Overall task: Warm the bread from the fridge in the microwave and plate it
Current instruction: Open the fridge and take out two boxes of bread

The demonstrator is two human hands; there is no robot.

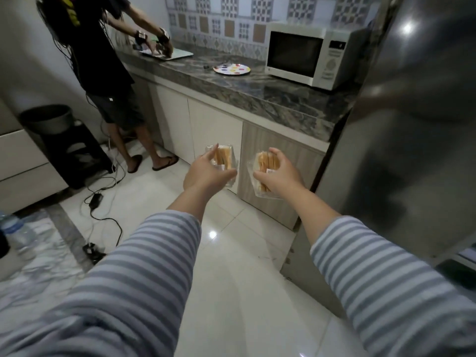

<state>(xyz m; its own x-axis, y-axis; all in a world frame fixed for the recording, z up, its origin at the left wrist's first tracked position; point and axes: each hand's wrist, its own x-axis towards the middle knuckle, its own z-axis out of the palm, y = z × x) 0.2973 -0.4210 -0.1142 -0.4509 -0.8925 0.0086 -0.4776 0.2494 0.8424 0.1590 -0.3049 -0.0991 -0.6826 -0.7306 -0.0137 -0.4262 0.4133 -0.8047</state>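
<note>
My left hand (206,171) grips a clear plastic pack of sliced bread (224,157), held out over the floor. My right hand (279,173) grips a second clear pack of bread (265,161) with a small label on it. Both packs hang in front of the lower cabinets. A white microwave (306,54) with its door closed stands on the dark stone counter (257,91) at the right. A plate with coloured dots (231,69) lies on the counter left of the microwave. The grey fridge (412,124) fills the right side.
Another person (108,60) stands at the far left end of the counter, hands on a tray (177,54). Cables and a power adapter (95,200) trail across the white tile floor. A black stand with a pot (49,119) sits at left. A water bottle (18,233) lies lower left.
</note>
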